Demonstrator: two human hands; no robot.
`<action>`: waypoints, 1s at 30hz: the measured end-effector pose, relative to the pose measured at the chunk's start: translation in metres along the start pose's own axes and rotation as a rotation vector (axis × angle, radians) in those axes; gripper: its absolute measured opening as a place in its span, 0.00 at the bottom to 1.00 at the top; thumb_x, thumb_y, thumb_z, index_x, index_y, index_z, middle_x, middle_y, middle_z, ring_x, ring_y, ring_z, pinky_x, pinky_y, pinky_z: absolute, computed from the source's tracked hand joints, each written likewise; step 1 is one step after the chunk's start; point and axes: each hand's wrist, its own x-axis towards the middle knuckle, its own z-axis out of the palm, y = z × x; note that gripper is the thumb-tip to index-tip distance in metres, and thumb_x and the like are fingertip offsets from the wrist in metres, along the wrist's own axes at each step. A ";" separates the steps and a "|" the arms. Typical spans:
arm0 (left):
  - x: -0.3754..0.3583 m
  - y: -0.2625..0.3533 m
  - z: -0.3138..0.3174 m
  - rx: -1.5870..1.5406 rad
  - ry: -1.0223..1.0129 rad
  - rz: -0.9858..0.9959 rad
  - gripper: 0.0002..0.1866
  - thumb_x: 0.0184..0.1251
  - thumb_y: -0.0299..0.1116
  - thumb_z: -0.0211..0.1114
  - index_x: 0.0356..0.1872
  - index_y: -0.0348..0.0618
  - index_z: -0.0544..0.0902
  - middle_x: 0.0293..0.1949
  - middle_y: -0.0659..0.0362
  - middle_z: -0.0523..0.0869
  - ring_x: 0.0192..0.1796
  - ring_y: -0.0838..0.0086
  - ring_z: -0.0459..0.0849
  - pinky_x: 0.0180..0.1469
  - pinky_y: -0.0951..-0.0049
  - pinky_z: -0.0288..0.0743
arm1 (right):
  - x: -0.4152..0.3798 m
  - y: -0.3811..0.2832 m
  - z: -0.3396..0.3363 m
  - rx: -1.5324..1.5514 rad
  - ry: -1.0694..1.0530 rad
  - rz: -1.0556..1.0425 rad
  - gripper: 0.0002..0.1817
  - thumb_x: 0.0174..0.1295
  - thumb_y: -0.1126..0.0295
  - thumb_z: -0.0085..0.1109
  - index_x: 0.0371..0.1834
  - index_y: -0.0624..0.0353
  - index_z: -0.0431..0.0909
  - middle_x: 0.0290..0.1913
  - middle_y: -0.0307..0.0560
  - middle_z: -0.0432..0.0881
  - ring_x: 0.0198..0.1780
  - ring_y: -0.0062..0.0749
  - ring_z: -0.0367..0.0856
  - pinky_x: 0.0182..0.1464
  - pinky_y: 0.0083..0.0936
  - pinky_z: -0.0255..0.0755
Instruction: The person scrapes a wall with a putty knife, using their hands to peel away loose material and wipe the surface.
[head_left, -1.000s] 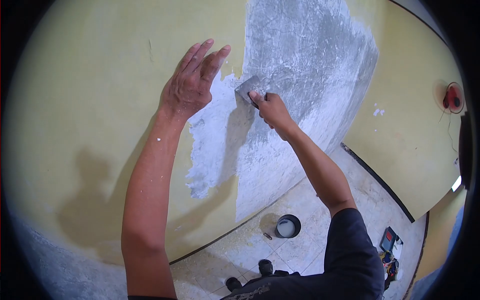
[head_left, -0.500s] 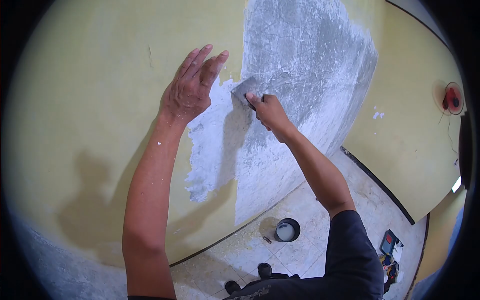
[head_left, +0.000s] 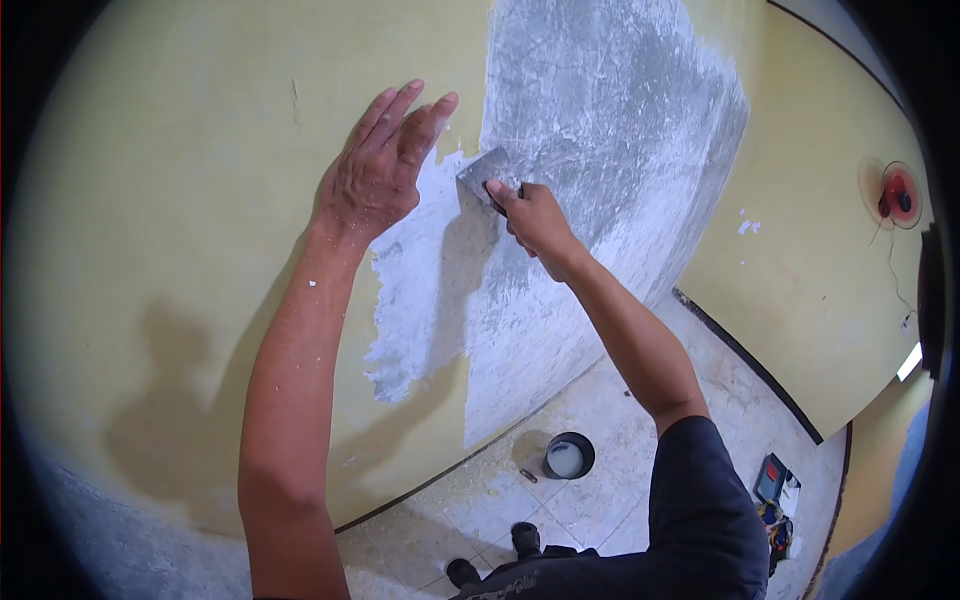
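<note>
A flat metal scraper (head_left: 484, 172) lies with its blade against the wall, where white coating meets bare grey plaster. My right hand (head_left: 533, 222) is wrapped round its handle, the thumb pressed along it near the blade. On the yellow paint to the left, my left hand (head_left: 378, 178) rests against the wall with its fingers stretched out, holding nothing. Between and below my hands is a ragged-edged white patch (head_left: 412, 300) where the yellow paint (head_left: 220, 180) is gone. Small white flakes stick to my left forearm.
A dark bucket (head_left: 570, 456) with whitish liquid stands on the tiled floor, strewn with paint chips. A small brownish object (head_left: 528, 476) lies beside it. A red fan (head_left: 900, 196) is by the right wall (head_left: 800, 220). Farther right sit a tray (head_left: 771, 478) and mixed items (head_left: 777, 527).
The whole view has shifted slightly. Both hands keep nearly the same places on the wall, with the scraper still in my right hand.
</note>
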 end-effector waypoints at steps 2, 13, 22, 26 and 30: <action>-0.002 0.001 -0.001 0.014 0.003 -0.015 0.35 0.59 0.18 0.50 0.71 0.49 0.60 0.53 0.55 0.81 0.67 0.64 0.69 0.73 0.63 0.58 | 0.006 0.017 0.005 -0.067 0.085 -0.138 0.30 0.64 0.50 0.56 0.29 0.76 0.77 0.25 0.57 0.79 0.28 0.39 0.79 0.33 0.36 0.71; -0.001 0.001 0.000 0.021 -0.025 0.003 0.34 0.58 0.17 0.49 0.70 0.47 0.62 0.53 0.55 0.81 0.66 0.63 0.70 0.73 0.62 0.58 | 0.005 -0.017 0.003 0.087 0.022 -0.101 0.30 0.64 0.46 0.54 0.25 0.69 0.74 0.19 0.48 0.75 0.15 0.31 0.72 0.16 0.30 0.63; 0.001 0.003 -0.002 0.000 -0.006 -0.023 0.38 0.50 0.11 0.49 0.68 0.47 0.65 0.62 0.49 0.73 0.66 0.61 0.70 0.71 0.61 0.61 | 0.002 -0.017 -0.007 -0.059 -0.006 -0.061 0.30 0.66 0.50 0.54 0.32 0.76 0.78 0.23 0.56 0.79 0.26 0.38 0.79 0.30 0.35 0.71; -0.004 0.003 -0.001 -0.049 -0.008 -0.009 0.38 0.50 0.11 0.49 0.68 0.47 0.64 0.62 0.50 0.74 0.66 0.60 0.71 0.72 0.62 0.61 | 0.004 0.012 -0.011 -0.140 0.058 -0.152 0.31 0.65 0.49 0.55 0.31 0.77 0.78 0.24 0.61 0.80 0.29 0.42 0.80 0.34 0.39 0.71; -0.001 0.001 0.000 0.060 -0.028 0.006 0.34 0.62 0.19 0.50 0.71 0.47 0.59 0.51 0.56 0.82 0.66 0.63 0.70 0.73 0.62 0.56 | 0.009 -0.001 -0.012 -0.254 0.089 -0.192 0.30 0.64 0.49 0.55 0.32 0.77 0.79 0.26 0.65 0.80 0.31 0.51 0.81 0.37 0.40 0.71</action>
